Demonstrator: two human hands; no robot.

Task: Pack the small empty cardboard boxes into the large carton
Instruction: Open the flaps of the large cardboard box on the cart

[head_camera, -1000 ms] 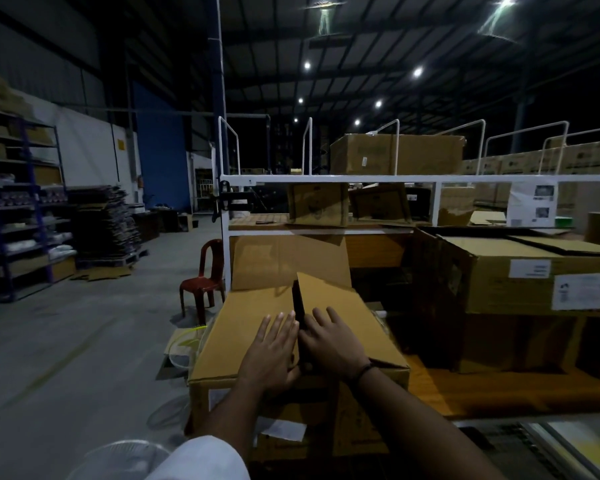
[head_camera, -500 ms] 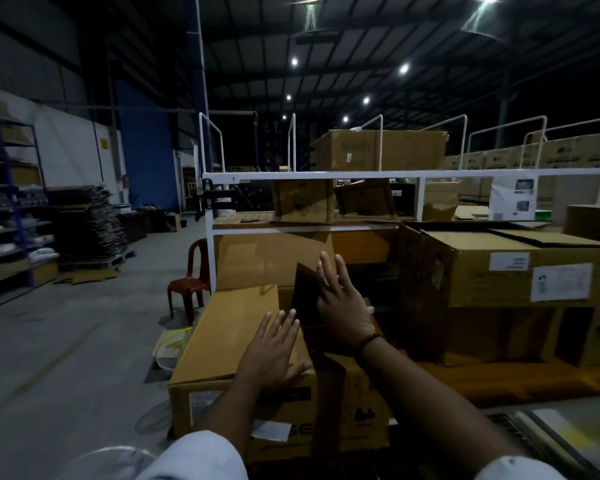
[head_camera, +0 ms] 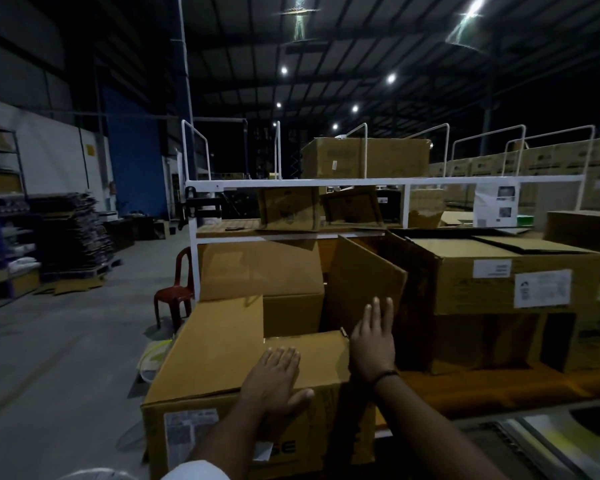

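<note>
Since the earlier frame the right flap [head_camera: 364, 289] has swung up and outward, now standing tilted to the right, and the right hand [head_camera: 373, 344] has followed it to the carton's right edge. The near flap [head_camera: 309, 362] now lies flat under the left hand [head_camera: 274, 379]. Left hand: fingers spread, palm pressed flat on that flap at the carton's [head_camera: 222, 358] near edge, gripping nothing. Right hand: flat and spread, fingers [head_camera: 378, 310] against the raised flap, not clamped on anything. Carton sits at near centre, left flap down, a dark gap open into its far middle; what's inside can't be made out. White rack [head_camera: 291, 183] behind it holds more boxes. Big labelled box [head_camera: 499, 271] right, on the orange desk [head_camera: 499, 386]. Red chair [head_camera: 175, 292] on the floor to the left.
</note>
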